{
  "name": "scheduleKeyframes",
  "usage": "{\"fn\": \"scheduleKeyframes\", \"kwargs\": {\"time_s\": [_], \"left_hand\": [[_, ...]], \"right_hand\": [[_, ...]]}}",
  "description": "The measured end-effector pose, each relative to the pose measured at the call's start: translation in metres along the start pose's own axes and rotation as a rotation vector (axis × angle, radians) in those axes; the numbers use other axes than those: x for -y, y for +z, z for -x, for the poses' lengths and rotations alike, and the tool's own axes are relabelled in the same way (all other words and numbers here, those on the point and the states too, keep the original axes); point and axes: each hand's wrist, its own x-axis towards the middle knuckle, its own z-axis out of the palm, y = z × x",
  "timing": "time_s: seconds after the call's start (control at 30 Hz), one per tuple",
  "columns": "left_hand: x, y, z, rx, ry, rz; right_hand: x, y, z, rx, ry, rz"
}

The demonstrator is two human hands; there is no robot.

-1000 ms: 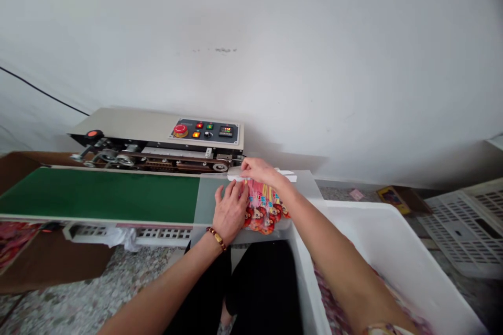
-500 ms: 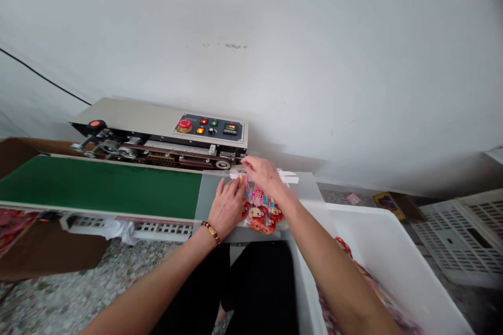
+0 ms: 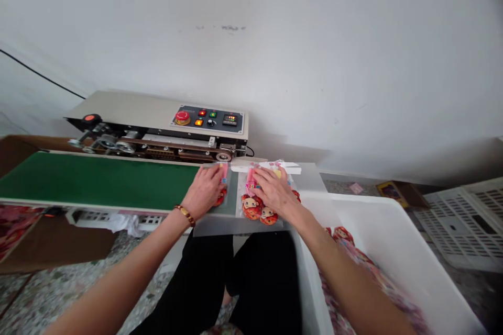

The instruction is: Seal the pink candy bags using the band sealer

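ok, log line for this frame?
left hand flat on first packet at belt edge | right hand flat on second packet | sealer panel lit

Pink-red cartoon packets (image 3: pixel 254 205) flat on grey plate (image 3: pixel 236 223); single packet (image 3: pixel 221 196) just left.

The sealing machine (image 3: pixel 157 118) stands behind the belt (image 3: pixel 98 180). Right of the belt, two packets (image 3: pixel 251 205) lie side by side on the plate (image 3: pixel 231 224). The bin (image 3: pixel 356 204) is further right.

1. Conveyor belt (image 3: pixel 98 180): plain dark green.
2. Packets (image 3: pixel 255 204): pink, printed with red cartoon heads.
3. Bin (image 3: pixel 393 230): white.
4. Emergency button (image 3: pixel 182 115): red.
5. Wrist beads (image 3: pixel 184 214): brown.
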Motion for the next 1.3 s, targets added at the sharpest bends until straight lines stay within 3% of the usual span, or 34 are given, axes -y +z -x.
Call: {"fn": "scheduleKeyframes", "kwargs": {"time_s": [0.1,0.17,0.33,0.4,0.5,0.67,0.8,0.97,1.1,1.3], "left_hand": [[0.029,-0.011,0.009,-0.022,-0.043,-0.045],[0.03,-0.016,0.011,-0.087,-0.103,-0.076],[-0.028,-0.007,-0.007,-0.1,0.016,0.095],[-0.051,0.001,-0.017,-0.082,-0.024,0.132],[-0.063,0.009,-0.023,-0.074,-0.129,0.118],[-0.057,0.01,-0.016,-0.048,-0.015,0.07],[-0.051,0.007,-0.018,0.003,-0.014,0.032],[-0.04,0.003,-0.022,-0.048,-0.002,0.015],[-0.039,0.007,-0.02,-0.111,0.036,0.076],[-0.039,0.017,-0.023,-0.068,0.155,0.126]], "right_hand": [[0.009,0.002,-0.013,-0.017,-0.013,-0.019],[0.014,0.003,-0.018,-0.023,-0.02,-0.035],[0.011,0.005,-0.012,-0.036,-0.047,-0.027],[0.005,0.003,-0.004,-0.03,-0.06,0.004],[0.001,-0.001,0.004,-0.012,-0.041,0.031],[0.014,-0.001,0.001,-0.039,0.05,0.076],[0.014,0.006,0.001,-0.05,0.079,0.122],[0.001,0.012,0.01,-0.052,0.044,0.102],[0.006,0.011,0.011,-0.083,0.084,0.078],[0.015,0.012,0.009,-0.07,0.08,0.079]]}}
